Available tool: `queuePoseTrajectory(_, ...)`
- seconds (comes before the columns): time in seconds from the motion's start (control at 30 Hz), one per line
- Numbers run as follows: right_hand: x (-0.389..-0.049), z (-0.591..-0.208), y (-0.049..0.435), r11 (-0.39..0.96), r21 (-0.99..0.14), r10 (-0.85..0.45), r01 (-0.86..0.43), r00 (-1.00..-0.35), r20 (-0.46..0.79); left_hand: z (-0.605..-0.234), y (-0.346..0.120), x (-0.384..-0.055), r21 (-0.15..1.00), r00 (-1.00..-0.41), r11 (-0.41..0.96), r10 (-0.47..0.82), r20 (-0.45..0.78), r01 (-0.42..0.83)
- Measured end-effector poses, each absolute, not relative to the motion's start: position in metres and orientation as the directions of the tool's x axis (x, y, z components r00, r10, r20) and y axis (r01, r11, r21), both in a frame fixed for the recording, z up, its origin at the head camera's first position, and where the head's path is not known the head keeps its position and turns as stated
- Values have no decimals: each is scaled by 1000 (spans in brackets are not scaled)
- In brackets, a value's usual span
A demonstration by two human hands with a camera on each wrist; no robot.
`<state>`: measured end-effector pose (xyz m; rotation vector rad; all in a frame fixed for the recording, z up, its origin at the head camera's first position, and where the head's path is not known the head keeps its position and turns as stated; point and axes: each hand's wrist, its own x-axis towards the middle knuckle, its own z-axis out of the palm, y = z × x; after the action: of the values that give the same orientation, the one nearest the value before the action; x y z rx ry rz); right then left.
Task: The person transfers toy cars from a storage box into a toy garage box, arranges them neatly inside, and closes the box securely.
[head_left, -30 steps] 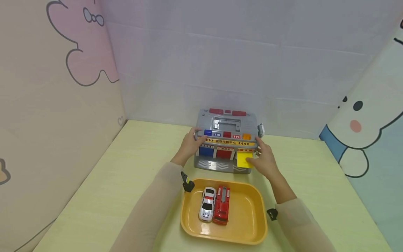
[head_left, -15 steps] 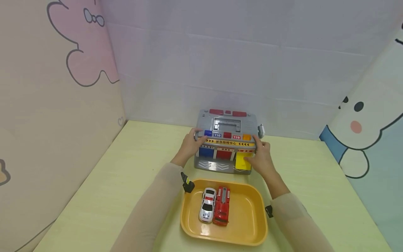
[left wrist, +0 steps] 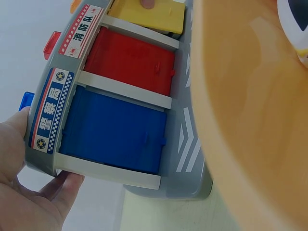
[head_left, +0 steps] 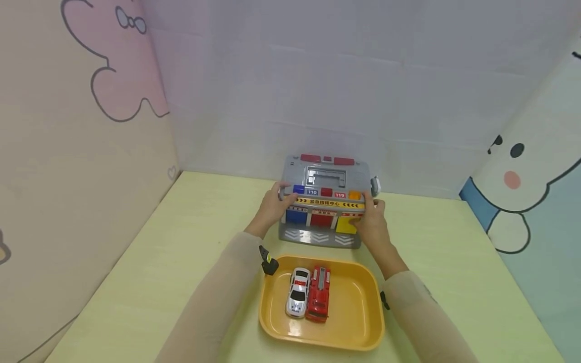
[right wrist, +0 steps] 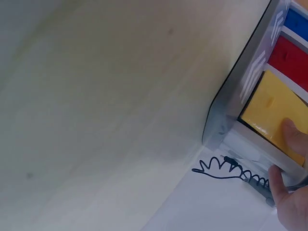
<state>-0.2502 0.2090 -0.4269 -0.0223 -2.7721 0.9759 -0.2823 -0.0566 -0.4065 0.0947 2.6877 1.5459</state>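
A grey toy emergency garage (head_left: 295, 174) stands at the table's back, with a blue door (left wrist: 113, 130), a red door (left wrist: 130, 60) and a yellow door (head_left: 346, 225) along its front. My left hand (head_left: 270, 206) grips the left end of its roof, thumb by the blue button and fingers around the side. At the right end, my right hand (head_left: 374, 227) has its thumb against the yellow door. One finger of it reaches up to the roof by the orange button; another lies along the side wall in the right wrist view. The yellow door lies nearly level with its doorway.
In front of the garage sits an orange-yellow tray (head_left: 356, 322). It holds a white police car (head_left: 298, 295) and a red fire truck (head_left: 319, 297), side by side. A dark coiled cord (right wrist: 211, 163) hangs by the garage's right side. Patterned cloth walls (head_left: 272, 91) enclose the table.
The yellow door, raised outward a second ago, has swung down and in under my right thumb. My right hand has shifted slightly left with it. My left hand keeps its hold.
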Motion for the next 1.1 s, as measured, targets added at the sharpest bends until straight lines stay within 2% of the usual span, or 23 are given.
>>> queuePoseTrajectory(0.33,-252,-433,209,782,-611,71,-123,-956,284,-405,-59,-283,873,-997,486,76,-1,36)
queuePoseTrajectory(0.7,-251,-434,210,775,-625,97,-95,-959,266,-404,-58,-280,880,-996,473,84,-6,34)
queuePoseTrajectory(1.1,-247,-432,211,799,-586,43,-136,-959,281,-406,-57,-279,879,-998,476,66,-14,20)
